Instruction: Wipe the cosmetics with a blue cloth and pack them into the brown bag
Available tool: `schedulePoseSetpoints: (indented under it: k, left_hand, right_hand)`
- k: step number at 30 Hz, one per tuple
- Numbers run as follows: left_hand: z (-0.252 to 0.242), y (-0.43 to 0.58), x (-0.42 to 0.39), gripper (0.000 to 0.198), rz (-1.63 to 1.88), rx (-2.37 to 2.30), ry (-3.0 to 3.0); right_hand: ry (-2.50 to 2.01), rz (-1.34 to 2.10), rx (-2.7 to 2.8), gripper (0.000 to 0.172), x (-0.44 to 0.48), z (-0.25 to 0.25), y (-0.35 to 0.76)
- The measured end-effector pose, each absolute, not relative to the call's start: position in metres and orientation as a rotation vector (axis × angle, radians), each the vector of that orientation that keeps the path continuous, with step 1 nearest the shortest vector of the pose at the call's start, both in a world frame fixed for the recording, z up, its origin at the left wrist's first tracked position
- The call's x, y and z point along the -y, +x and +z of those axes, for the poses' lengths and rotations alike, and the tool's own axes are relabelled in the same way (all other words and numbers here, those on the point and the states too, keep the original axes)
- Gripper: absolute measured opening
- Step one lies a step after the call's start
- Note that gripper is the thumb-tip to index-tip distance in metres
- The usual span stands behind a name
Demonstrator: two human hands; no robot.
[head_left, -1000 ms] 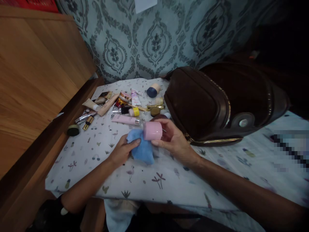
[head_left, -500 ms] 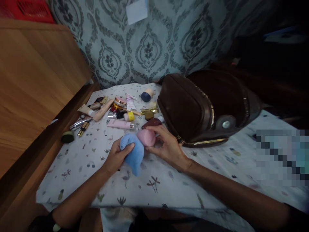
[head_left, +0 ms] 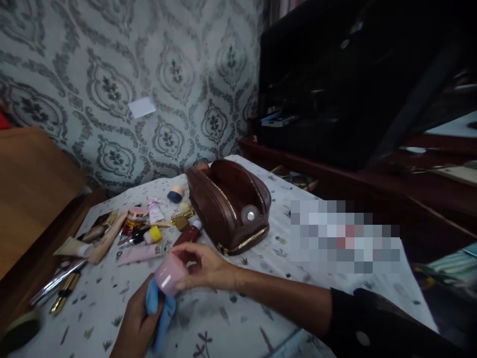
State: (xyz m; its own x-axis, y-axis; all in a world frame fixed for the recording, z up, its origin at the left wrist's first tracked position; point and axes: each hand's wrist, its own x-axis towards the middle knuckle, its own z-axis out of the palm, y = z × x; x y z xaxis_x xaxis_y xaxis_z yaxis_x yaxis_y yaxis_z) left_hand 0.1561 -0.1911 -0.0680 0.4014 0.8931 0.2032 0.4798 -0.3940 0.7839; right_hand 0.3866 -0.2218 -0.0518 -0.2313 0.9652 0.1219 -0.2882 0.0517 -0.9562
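Observation:
Between the fingers and thumb of my right hand (head_left: 206, 268) is a small pink jar (head_left: 170, 273), tilted on its side. My left hand (head_left: 137, 318) is closed on a light blue cloth (head_left: 164, 313), just below the jar. The cloth hangs down from the fingers and its upper part lies close against the jar; whether it touches is hard to tell. Just beyond the jar lie a pink tube (head_left: 138, 253) and a dark red bottle (head_left: 188, 234). An open brown leather bag (head_left: 233, 214) with gold zips stands behind my right hand.
Several cosmetics lie at the left, among them a beige tube (head_left: 72, 247), a yellow-capped bottle (head_left: 152, 234) and a round green-lidded jar (head_left: 20, 328). A wooden panel (head_left: 37, 184) borders the left side. A dark television (head_left: 335, 89) stands on a reddish cabinet at the right.
The view has swung right, bringing the television into sight. My right hand still holds the pink jar, now turned differently. The blue cloth is more bunched in my left hand, below the jar.

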Motion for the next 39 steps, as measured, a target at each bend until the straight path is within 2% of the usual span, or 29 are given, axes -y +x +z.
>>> schedulePoseSetpoints:
  k: [2, 6, 9, 12, 14, 19, 22, 27, 30, 35, 39]
  left_hand:
    - [-0.065, 0.153, 0.182, 0.026, 0.734, -1.122, 2.302]
    - [-0.059, 0.14, 0.165, 0.047, 0.579, -1.229, 2.714]
    - [-0.05, 0.126, 0.151, 0.055, 0.277, -1.017, 2.862]
    - [-0.036, 0.118, 0.142, 0.062, 0.193, -0.956, 2.918]
    - [-0.024, 0.122, 0.14, 0.064, 0.261, -0.998, 2.962]
    - [0.009, 0.159, 0.15, 0.043, 0.502, -0.955, 3.023]
    - [0.027, 0.195, 0.167, 0.04, 0.687, -0.992, 3.033]
    - [0.051, 0.266, 0.189, 0.043, 0.889, -0.595, 3.202]
    - [0.053, 0.302, 0.191, 0.046, 0.895, -0.411, 3.308]
    - [0.042, 0.328, 0.184, 0.046, 0.862, -0.3, 3.425]
    - [0.041, 0.327, 0.18, 0.042, 0.877, -0.295, 3.457]
  right_hand:
    - [-0.86, 1.362, 1.297, 0.087, 0.225, -0.049, 0.389]
    - [-0.881, 1.055, 1.554, 0.083, 0.23, -0.041, 0.394]
    - [-0.853, 0.843, 1.697, 0.08, 0.235, -0.031, 0.402]
    - [-0.833, 0.725, 1.732, 0.076, 0.242, -0.022, 0.415]
    - [-0.813, 0.655, 1.731, 0.074, 0.248, -0.015, 0.425]
    - [-0.799, 0.556, 1.63, 0.065, 0.264, 0.013, 0.456]
    - [-0.859, 0.595, 1.415, 0.064, 0.262, 0.035, 0.479]
    - [-1.335, 0.365, 1.226, 0.069, 0.238, 0.054, 0.512]
    - [-1.587, 0.217, 1.304, 0.063, 0.229, 0.057, 0.521]
    - [-1.784, 0.134, 1.552, 0.039, 0.232, 0.058, 0.523]
    - [-1.804, 0.132, 1.607, 0.037, 0.234, 0.057, 0.523]
